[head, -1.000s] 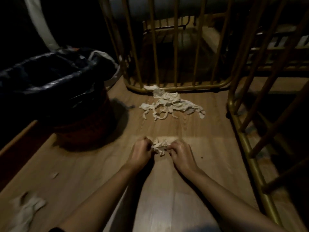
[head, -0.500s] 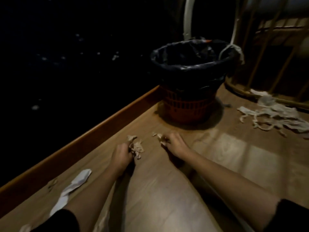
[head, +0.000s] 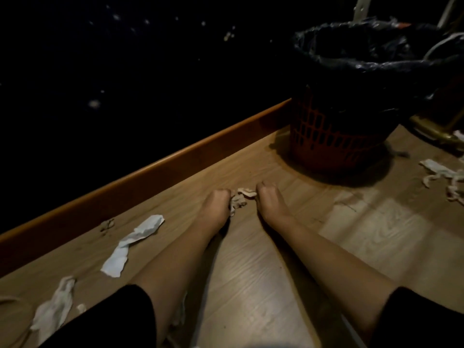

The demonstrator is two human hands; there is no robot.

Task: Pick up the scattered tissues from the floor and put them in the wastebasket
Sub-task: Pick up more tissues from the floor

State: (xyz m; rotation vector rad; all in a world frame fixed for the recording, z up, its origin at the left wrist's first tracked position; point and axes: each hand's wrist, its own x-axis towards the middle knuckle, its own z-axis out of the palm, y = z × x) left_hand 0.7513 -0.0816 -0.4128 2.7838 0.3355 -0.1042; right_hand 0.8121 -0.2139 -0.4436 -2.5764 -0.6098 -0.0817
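Crumpled tissue scraps (head: 238,200) on wood-grain floor (head: 251,285), before the lattice wastebasket (head: 334,136).
Left hand (head: 218,204) and right hand (head: 270,200), both curled, pinch the scraps between them.

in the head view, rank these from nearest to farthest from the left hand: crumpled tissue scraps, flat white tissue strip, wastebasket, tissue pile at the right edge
1. Crumpled tissue scraps: touching the left hand, between both hands.
2. Flat white tissue strip: on the floor to its left, nearer the camera.
3. Wastebasket: ahead and to the right, by the baseboard.
4. Tissue pile: far right edge, past the right hand.
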